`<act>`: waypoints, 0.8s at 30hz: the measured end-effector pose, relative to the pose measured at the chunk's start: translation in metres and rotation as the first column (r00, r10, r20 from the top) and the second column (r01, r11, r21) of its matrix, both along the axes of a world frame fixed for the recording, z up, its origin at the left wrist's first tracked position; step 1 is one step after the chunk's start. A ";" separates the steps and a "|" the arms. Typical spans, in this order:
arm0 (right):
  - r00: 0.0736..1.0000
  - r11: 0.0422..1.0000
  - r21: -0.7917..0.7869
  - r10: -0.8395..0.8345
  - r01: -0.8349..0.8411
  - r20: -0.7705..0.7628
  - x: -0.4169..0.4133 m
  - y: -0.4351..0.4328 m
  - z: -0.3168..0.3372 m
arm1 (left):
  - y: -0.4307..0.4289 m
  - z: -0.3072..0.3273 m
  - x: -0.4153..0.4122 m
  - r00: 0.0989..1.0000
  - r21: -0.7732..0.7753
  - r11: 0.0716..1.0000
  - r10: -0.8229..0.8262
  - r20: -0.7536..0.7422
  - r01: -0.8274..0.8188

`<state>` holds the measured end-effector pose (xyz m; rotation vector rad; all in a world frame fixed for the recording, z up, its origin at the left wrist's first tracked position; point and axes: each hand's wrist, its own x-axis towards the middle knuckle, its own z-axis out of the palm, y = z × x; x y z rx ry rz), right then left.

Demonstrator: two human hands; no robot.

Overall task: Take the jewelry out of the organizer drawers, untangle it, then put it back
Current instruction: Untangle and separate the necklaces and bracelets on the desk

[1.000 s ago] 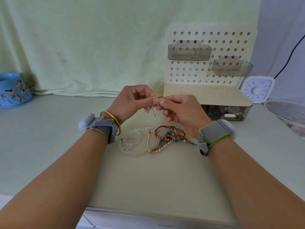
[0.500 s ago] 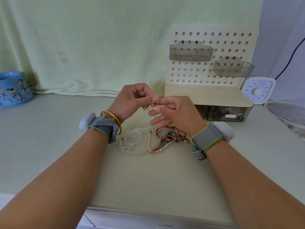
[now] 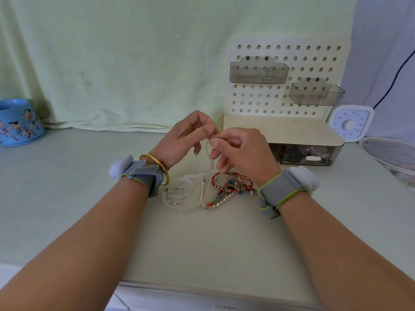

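Note:
My left hand (image 3: 183,140) and my right hand (image 3: 243,151) meet fingertip to fingertip above the table, both pinching a thin chain (image 3: 210,151) that hangs in a loop between them. Below them lies a heap of jewelry: a white bead necklace (image 3: 182,206), a silver twisted ring (image 3: 175,196), a pearl strand (image 3: 215,203) and a red cord bracelet (image 3: 233,185) with coloured beads. The organizer (image 3: 289,133) stands at the right, its smoky drawer (image 3: 305,154) closed with dark items inside.
A pegboard (image 3: 283,84) with two clear bins rises behind the organizer. A white timer (image 3: 350,124) and a round lid (image 3: 390,153) sit at the far right. A blue cartoon cup (image 3: 19,122) stands far left. A pale green cloth hangs behind.
My right hand has curled its fingers back in and shifted slightly; both hands keep working the thin chain. The heap on the table has not moved.

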<state>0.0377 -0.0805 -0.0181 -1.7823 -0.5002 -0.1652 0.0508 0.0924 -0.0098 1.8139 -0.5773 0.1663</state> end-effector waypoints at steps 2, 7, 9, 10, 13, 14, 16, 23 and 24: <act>0.996 0.995 -0.102 -0.004 0.012 0.085 -0.001 0.001 -0.001 | -0.002 -0.001 -0.001 0.999 0.007 0.999 -0.031 -0.033 0.031; 0.983 0.976 -0.210 -0.025 0.064 0.184 0.000 0.000 -0.003 | 0.000 -0.004 0.001 0.982 -0.010 0.995 -0.099 -0.160 0.098; 0.979 0.973 -0.215 -0.040 0.083 0.198 0.001 0.000 -0.004 | 0.004 -0.005 0.002 0.969 -0.045 0.992 -0.127 -0.214 0.120; 0.979 0.974 -0.209 -0.045 0.087 0.198 0.001 0.000 -0.004 | 0.006 -0.006 0.003 0.962 -0.064 0.990 -0.134 -0.236 0.122; 0.978 0.976 -0.205 -0.029 0.072 0.206 0.001 0.001 -0.006 | 0.012 -0.005 0.001 0.953 -0.092 0.991 -0.120 -0.280 0.097; 0.978 0.974 -0.218 -0.021 0.067 0.206 0.002 0.000 -0.007 | 0.012 -0.005 0.002 0.948 -0.096 0.992 -0.113 -0.298 0.088; 0.977 0.967 -0.249 -0.005 0.058 0.212 0.001 -0.001 -0.008 | 0.012 -0.005 0.000 0.941 -0.097 0.993 -0.091 -0.325 0.063; 0.930 0.907 -0.381 -0.031 0.180 0.367 -0.001 -0.004 -0.005 | 0.006 -0.002 -0.013 0.949 -0.065 0.996 0.035 -0.313 -0.058; 0.921 0.894 -0.404 -0.028 0.197 0.388 -0.001 -0.002 -0.002 | 0.007 0.002 -0.016 0.955 -0.030 0.997 0.064 -0.290 -0.076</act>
